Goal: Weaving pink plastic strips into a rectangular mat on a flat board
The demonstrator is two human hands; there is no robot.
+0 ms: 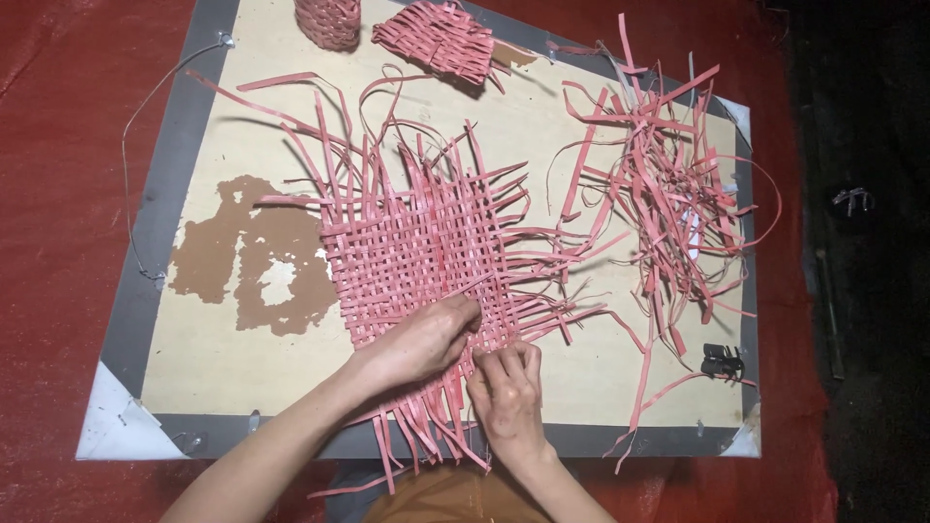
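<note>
Nearest to the lens, I saw both hands working at the near edge of the flat square mat woven from pink-red strips (426, 247). From my remote seat, the left hand (418, 344) lay palm down on the mat's near right corner, fingers curled and pressing the weave. Its fingertips met those of the right hand (506, 397) just beside that corner, where the right hand's fingers pinched loose strip ends sticking out of the weave. That mat lay in the middle of the pale board with grey taped edges (184, 107), which rested on a red floor covering (58, 116). Right of the mat, a tangled heap of loose pink-red strips (668, 194) sprawled across the board. Beyond the mat, at the far edge, sat a small woven pink-red cylinder (329, 21) and a smaller woven pink-red piece (436, 41). Left of the mat, brown patches (254, 254) marked the board's worn surface.
</note>
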